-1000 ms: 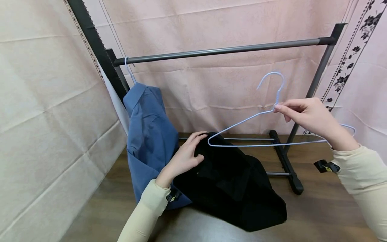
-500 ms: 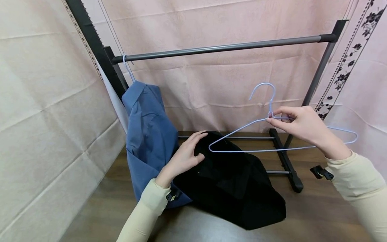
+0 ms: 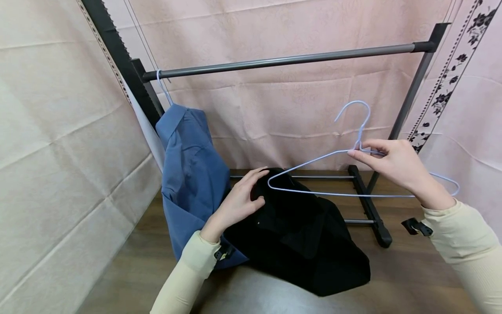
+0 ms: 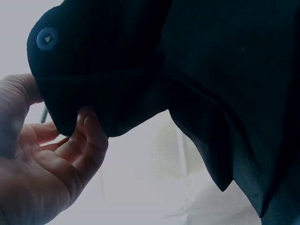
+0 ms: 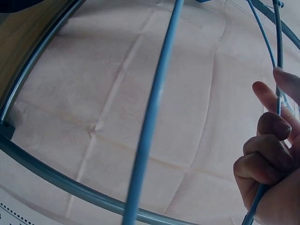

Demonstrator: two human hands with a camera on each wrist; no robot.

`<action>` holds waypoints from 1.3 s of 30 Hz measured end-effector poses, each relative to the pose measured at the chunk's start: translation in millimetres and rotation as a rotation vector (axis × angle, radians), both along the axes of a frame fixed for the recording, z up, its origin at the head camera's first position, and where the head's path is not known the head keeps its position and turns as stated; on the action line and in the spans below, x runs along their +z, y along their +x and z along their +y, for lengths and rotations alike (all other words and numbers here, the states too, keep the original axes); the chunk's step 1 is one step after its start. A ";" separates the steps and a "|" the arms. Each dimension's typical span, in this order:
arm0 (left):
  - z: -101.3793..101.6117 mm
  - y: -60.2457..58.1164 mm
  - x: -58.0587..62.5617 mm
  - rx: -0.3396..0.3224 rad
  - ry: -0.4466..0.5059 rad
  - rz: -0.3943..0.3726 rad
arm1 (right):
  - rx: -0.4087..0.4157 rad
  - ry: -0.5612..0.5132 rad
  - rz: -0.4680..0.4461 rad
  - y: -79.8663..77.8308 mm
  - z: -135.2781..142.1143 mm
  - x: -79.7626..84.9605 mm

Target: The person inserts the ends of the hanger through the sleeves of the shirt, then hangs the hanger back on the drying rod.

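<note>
In the head view a black shirt (image 3: 313,244) is bunched over the tabletop, its upper edge raised. My left hand (image 3: 239,205) holds that edge; the left wrist view shows fingers (image 4: 89,136) curled on the dark cloth, near a round button (image 4: 47,39). A light blue wire hanger (image 3: 333,193) hovers above the shirt, its left corner over the cloth. My right hand (image 3: 396,165) pinches it just below the hook. Its lower bar crosses the right wrist view, where the curled fingers (image 5: 262,154) surround the wire.
A blue shirt (image 3: 192,174) hangs from a hanger at the left end of the rack's rail (image 3: 274,64). The rack's right foot (image 3: 368,209) stands on the wooden table (image 3: 423,270). Pink curtain (image 3: 274,26) lies behind, pale cloth (image 3: 70,152) at left.
The hanger in my right hand has dropped lower and shifted slightly left, then tilted and risen a little at the hook. My left hand stays on the black shirt.
</note>
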State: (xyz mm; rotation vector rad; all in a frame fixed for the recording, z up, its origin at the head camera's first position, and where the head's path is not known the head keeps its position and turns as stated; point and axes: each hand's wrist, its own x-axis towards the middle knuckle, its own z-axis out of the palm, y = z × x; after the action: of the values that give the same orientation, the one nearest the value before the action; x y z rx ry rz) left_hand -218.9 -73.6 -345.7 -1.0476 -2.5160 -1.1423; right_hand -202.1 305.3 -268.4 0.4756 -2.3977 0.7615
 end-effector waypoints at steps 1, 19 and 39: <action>-0.1 -0.4 -0.2 -0.001 0.001 0.002 | -0.005 0.000 -0.001 0.4 0.0 -0.3; 10.1 2.3 1.3 -0.007 0.019 -0.009 | 0.044 -0.053 0.048 13.1 -34.7 -35.0; 54.1 26.7 1.7 -0.213 0.056 0.144 | 0.075 -0.264 -0.021 15.3 -93.4 -100.2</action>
State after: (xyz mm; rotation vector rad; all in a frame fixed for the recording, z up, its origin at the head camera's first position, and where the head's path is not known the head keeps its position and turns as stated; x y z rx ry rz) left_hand -192.2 -19.4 -344.1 -1.3574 -2.2925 -1.1381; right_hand -186.8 212.0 -368.6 0.4522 -2.2648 1.1030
